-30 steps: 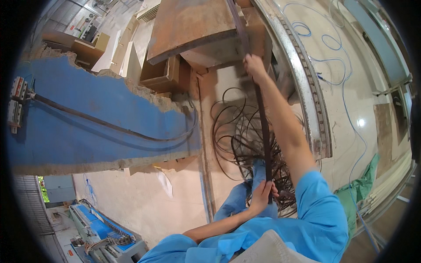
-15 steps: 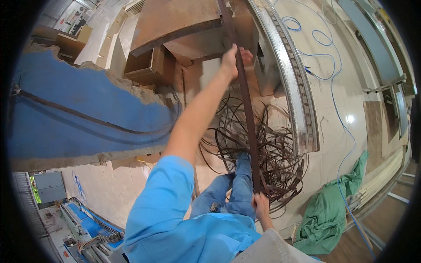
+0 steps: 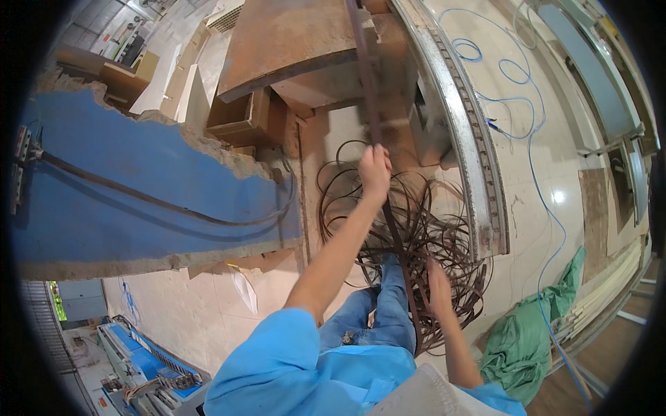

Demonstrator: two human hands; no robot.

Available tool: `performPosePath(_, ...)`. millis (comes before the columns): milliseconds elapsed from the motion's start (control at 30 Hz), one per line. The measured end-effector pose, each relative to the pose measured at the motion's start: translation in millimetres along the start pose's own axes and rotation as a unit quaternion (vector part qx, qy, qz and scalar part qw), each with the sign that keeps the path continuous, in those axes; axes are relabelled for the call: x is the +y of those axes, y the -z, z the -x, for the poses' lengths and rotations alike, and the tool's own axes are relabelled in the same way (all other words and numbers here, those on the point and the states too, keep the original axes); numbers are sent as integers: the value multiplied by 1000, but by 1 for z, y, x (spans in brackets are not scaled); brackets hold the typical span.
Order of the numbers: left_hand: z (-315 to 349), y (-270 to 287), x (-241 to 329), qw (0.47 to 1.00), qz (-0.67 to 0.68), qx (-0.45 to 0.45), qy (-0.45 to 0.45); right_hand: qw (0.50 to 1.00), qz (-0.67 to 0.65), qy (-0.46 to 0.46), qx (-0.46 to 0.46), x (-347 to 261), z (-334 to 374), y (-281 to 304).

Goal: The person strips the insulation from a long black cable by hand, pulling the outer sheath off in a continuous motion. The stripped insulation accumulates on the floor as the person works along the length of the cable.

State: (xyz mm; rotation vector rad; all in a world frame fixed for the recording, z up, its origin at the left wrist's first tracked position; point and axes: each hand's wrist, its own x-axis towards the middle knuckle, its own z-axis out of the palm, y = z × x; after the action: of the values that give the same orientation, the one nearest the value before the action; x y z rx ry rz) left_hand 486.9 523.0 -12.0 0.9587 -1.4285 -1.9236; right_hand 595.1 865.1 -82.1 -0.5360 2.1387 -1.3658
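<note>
A long dark brown flat strip (image 3: 368, 83) runs from the far top of the view down toward my body. My left hand (image 3: 375, 172) is closed around it, above the floor, with the arm stretched forward. Lower and to the right, my right hand (image 3: 439, 286) has its fingers straight and holds nothing; it is beside the strip's near part. Beneath both hands, a tangled heap of brown strip (image 3: 444, 222) lies in loops on the floor and around my feet.
A rusty brown-topped table (image 3: 291, 41) stands ahead, with a cardboard box (image 3: 239, 118) below it. A metal rail (image 3: 461, 125) runs along the right. On the left is a blue, rough-edged machine body (image 3: 152, 180). Blue hose (image 3: 531, 159) and green cloth (image 3: 520, 340) lie at right.
My left hand has come down and nearer, from beside the table to over the heap, now closed on the strip. My right hand has let go of the strip and moved forward, fingers straightened.
</note>
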Motion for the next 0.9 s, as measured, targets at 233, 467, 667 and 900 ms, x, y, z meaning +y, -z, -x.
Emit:
performPosePath(233,172,22,-20,993,-103,-3,58,944,-298,-138,-43,-183,-393,-51)
performPosePath(467,292,61,-67,976,15,-90,198,949,-312,-40,-30,-223,-431,-72)
performPosePath(667,190,73,-94,972,38,-115,200,966,-256,20,18,-147,-274,-77)
performPosePath(900,-78,1,-18,915,259,-243,190,983,-162,-77,29,-95,-10,-54)
